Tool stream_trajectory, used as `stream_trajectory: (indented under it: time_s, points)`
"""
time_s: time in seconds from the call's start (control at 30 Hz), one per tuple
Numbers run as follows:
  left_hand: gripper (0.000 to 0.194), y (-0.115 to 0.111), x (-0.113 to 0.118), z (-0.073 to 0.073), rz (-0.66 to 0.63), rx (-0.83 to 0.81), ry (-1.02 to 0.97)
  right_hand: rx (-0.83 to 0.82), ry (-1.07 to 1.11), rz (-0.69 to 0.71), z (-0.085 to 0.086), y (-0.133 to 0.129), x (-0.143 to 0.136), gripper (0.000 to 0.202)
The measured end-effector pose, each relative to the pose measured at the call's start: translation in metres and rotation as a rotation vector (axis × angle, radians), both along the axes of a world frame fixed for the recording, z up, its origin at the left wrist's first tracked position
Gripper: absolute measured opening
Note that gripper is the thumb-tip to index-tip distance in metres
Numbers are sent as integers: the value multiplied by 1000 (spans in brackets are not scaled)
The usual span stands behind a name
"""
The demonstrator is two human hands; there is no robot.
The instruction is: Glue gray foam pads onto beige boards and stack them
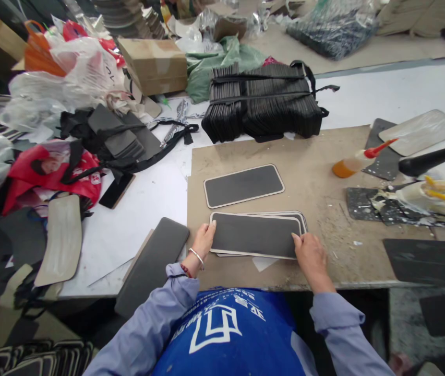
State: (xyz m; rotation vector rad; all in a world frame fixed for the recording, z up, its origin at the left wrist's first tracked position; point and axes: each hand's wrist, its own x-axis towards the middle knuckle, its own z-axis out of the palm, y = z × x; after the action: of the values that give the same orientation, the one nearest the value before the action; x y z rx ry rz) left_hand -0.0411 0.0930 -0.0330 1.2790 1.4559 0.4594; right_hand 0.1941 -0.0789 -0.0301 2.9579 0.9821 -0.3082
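Note:
My left hand (203, 241) grips the left end of a dark grey rectangular panel (255, 234) with a pale border and rounded corners. At its lower right corner my right hand (311, 258) pinches the same panel, thumb on top. Similar bordered panels (304, 220) lie under it, their edges showing at the top and right. Just beyond lies another bordered panel (244, 186), flat on the brown board (324, 193). A piece of white paper (265, 262) peeks out below the held panel. The fingers under the panel are hidden.
A strapped black bundle (265, 102) stands at the back. On the right are a red-tipped glue bottle (357, 161), a glue-spattered container (437, 198) and dark sheets (429, 260). To the left lie a phone (117, 190), a dark grey panel (154, 263) overhanging the edge, and plastic bags (85, 68).

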Motion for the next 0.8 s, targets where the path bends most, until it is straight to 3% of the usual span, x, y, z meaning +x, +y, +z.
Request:
stream_trajectory:
  time_s: [0.23,0.8]
  points:
    - [26,-7,2,-8,-22,92,181,-9,0,5,0,1,0,26]
    - [23,-6,1,0,-153,138,297,-43,76,-57,17,5,-6,26]
